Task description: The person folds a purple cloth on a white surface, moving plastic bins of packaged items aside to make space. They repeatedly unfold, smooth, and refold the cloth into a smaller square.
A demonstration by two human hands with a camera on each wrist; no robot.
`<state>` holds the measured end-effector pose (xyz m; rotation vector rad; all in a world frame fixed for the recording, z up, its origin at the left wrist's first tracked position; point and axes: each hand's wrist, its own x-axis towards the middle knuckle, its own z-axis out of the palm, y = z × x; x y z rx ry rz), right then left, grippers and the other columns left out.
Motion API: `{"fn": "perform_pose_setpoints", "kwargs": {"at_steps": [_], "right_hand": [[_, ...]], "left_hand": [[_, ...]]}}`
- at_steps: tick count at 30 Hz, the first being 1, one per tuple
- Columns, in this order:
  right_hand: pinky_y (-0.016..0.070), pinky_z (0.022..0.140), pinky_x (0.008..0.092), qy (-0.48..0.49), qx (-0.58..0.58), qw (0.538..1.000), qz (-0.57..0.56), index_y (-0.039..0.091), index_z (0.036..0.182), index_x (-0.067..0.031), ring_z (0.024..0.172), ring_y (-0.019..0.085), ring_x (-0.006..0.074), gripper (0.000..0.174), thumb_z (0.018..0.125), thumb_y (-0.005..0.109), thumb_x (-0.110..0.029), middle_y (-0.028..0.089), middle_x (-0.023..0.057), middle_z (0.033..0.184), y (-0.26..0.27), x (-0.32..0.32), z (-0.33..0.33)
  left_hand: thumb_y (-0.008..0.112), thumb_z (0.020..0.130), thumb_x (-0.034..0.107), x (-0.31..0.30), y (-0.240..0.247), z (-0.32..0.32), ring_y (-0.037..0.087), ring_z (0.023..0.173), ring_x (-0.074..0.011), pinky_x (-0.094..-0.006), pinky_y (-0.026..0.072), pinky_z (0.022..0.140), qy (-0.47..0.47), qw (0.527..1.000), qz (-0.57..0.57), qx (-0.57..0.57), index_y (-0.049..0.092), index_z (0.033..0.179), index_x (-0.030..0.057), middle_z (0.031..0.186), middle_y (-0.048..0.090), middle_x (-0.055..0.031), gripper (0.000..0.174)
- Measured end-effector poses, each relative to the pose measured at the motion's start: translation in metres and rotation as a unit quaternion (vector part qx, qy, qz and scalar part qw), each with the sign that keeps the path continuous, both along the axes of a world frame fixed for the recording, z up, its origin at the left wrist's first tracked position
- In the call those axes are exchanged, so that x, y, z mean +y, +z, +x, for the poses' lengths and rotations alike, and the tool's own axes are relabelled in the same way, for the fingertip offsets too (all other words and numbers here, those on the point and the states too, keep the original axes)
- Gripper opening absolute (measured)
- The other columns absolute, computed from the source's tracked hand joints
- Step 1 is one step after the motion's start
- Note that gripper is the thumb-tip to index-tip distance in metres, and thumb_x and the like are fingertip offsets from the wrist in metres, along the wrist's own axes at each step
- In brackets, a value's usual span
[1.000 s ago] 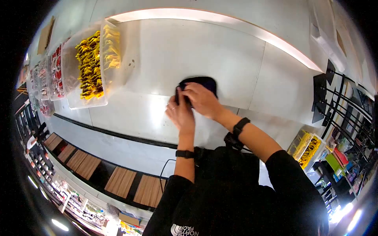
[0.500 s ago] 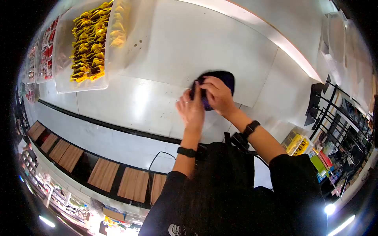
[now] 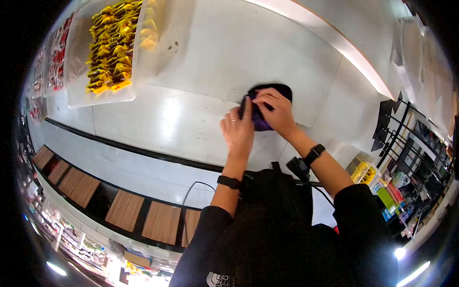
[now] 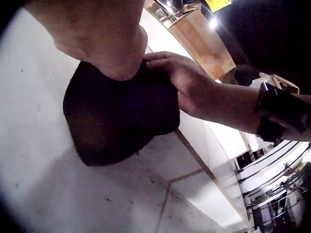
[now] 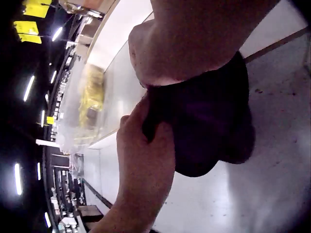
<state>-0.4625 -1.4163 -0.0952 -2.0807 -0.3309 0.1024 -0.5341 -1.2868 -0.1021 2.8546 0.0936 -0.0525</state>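
Note:
Both hands work at one edge of a dark purple, nearly black soft item (image 3: 262, 123) that looks like a cap, held above the pale tabletop. My left hand (image 3: 239, 130) grips its left edge, index finger stretched along it, a ring on another finger. From the other side my right hand (image 3: 277, 112) pinches the same edge with bent fingers, the fingertips close to the left index finger. In the left wrist view the rounded underside of the cap (image 4: 121, 116) hangs below the hands. The right wrist view shows the left thumb against the cap (image 5: 204, 126).
A clear plastic tub (image 3: 79, 71) of yellow-and-dark packets stands at left, with tubs of red packets beyond. A white raised strip (image 3: 330, 40) borders the far side. Black racks (image 3: 399, 124) and a smaller yellow-filled tub (image 3: 361, 170) are at right. The table's dark edge (image 3: 143, 153) runs nearby.
The head view has shifted, so the hands and cap now appear farther right. Both hands keep hold of the cap's edge, with the left fingers a little less bunched against the right.

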Motion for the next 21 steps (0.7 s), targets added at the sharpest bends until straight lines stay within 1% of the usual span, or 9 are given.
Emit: {"fn": "perform_pose_setpoints", "kwargs": {"at_steps": [1,3,6,8,10,14,17,18,21], "right_hand": [[0.0533,0.076,0.0339,0.015,-0.036,0.999,0.008,0.068,0.084,-0.0054,0.09,0.065,0.0258,0.014,0.072,0.067,0.002,0.066,0.0094,0.094,-0.006,0.025,0.009],[0.0533,0.076,0.0356,0.017,-0.091,0.993,0.07,0.069,0.084,-0.0087,0.089,0.064,0.0278,0.017,0.07,0.065,0.001,0.066,0.0086,0.095,-0.019,0.084,0.028],[0.0509,0.071,0.0393,0.027,-0.086,0.986,0.143,0.067,0.081,-0.0062,0.083,0.061,0.0311,0.012,0.072,0.062,0.0,0.062,0.0101,0.086,-0.013,0.158,0.056],[0.05,0.074,0.0397,0.03,-0.064,0.992,0.104,0.067,0.083,-0.0045,0.088,0.06,0.0311,0.011,0.073,0.061,-0.002,0.062,0.0112,0.092,-0.014,0.175,0.059],[0.0497,0.077,0.0388,0.062,-0.052,0.991,0.104,0.066,0.086,-0.0041,0.093,0.059,0.0311,0.015,0.073,0.06,0.0,0.062,0.011,0.096,-0.013,0.156,0.054],[0.0495,0.087,0.0394,-0.003,-0.048,0.997,0.063,0.067,0.092,-0.0059,0.102,0.058,0.0314,0.018,0.076,0.061,-0.002,0.063,0.011,0.102,-0.016,0.043,0.013],[0.0479,0.092,0.039,-0.078,0.011,0.997,0.027,0.067,0.094,-0.0059,0.106,0.058,0.0299,0.019,0.077,0.063,0.0,0.062,0.0111,0.105,0.001,-0.038,-0.02],[0.0472,0.093,0.0387,-0.12,0.052,0.991,0.012,0.067,0.093,-0.0056,0.108,0.058,0.0296,0.018,0.076,0.064,0.001,0.062,0.0113,0.106,0.004,-0.045,-0.025],[0.0475,0.092,0.0388,-0.128,-0.012,0.991,-0.025,0.066,0.091,-0.006,0.105,0.058,0.0303,0.016,0.076,0.063,0.0,0.061,0.0117,0.104,-0.008,-0.018,0.003]], "left_hand": [[0.064,0.077,0.011,0.025,-0.013,0.006,0.056,0.088,-0.0281,-0.0415,0.043,0.074,0.024,0.999,-0.012,-0.037,0.051,0.136,0.0249,0.101,0.059,-0.0132,0.063],[0.065,0.078,0.011,0.077,-0.025,0.025,0.057,0.083,-0.0314,-0.0433,0.0439,0.068,0.059,0.995,0.023,-0.076,0.054,0.133,0.0209,0.099,0.059,-0.0148,0.058],[0.065,0.081,0.021,0.13,-0.023,0.049,0.054,0.093,-0.0304,-0.0421,0.0422,0.077,0.143,0.983,0.085,-0.075,0.052,0.134,0.0217,0.104,0.055,-0.0143,0.055],[0.066,0.08,0.021,0.12,-0.003,0.062,0.053,0.093,-0.0304,-0.0409,0.0416,0.078,0.186,0.977,0.095,-0.04,0.051,0.134,0.0217,0.103,0.054,-0.0148,0.057],[0.067,0.078,0.019,0.093,-0.003,0.06,0.054,0.094,-0.0305,-0.0413,0.0419,0.078,0.212,0.972,0.098,-0.037,0.052,0.133,0.0188,0.102,0.054,-0.0153,0.056],[0.064,0.079,0.013,0.025,-0.006,0.035,0.054,0.095,-0.0306,-0.0408,0.0423,0.08,0.068,0.998,-0.003,0.009,0.052,0.133,0.0118,0.104,0.055,-0.0159,0.055],[0.064,0.078,0.01,-0.033,0.008,0.021,0.053,0.096,-0.0295,-0.0416,0.0412,0.081,-0.066,0.998,0.003,-0.009,0.053,0.134,0.0127,0.105,0.054,-0.0148,0.057],[0.064,0.078,0.01,-0.04,0.014,0.024,0.053,0.097,-0.0291,-0.0422,0.0407,0.081,-0.082,0.996,-0.014,0.012,0.054,0.134,0.0131,0.106,0.054,-0.0143,0.057],[0.063,0.078,0.011,-0.015,0.025,0.057,0.053,0.096,-0.0284,-0.0414,0.041,0.079,-0.066,0.997,-0.016,0.035,0.055,0.133,0.0192,0.107,0.055,-0.0131,0.056]]}}
